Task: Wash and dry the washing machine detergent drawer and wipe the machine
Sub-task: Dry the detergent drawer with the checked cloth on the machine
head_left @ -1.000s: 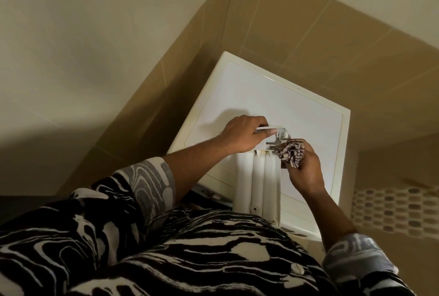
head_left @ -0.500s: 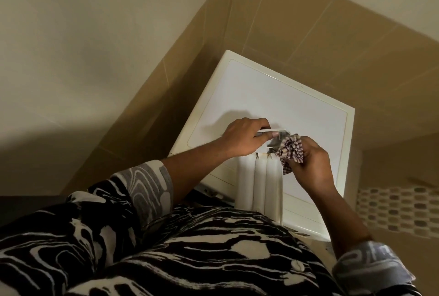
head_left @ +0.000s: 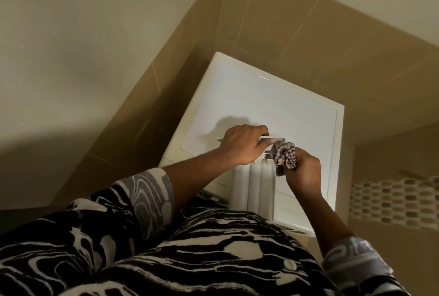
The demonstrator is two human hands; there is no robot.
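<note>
White ribbed plastic detergent drawer (head_left: 254, 188) over near part of white washing machine top (head_left: 261, 96); left hand (head_left: 242, 146) grips its far end; right hand (head_left: 303, 172) clutches bunched brown patterned cloth (head_left: 285, 156) against drawer's far right corner

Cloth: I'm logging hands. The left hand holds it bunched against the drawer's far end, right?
No: the right hand holds the bunched cloth against the far end of the drawer; the left hand grips that drawer. The head view shows it.

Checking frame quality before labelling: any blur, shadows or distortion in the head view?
Head view: dim, warm light; left hand casts a soft shadow on the washing machine top; drawer and cloth look slightly soft; wide-angle lens skews the tile lines.
</note>
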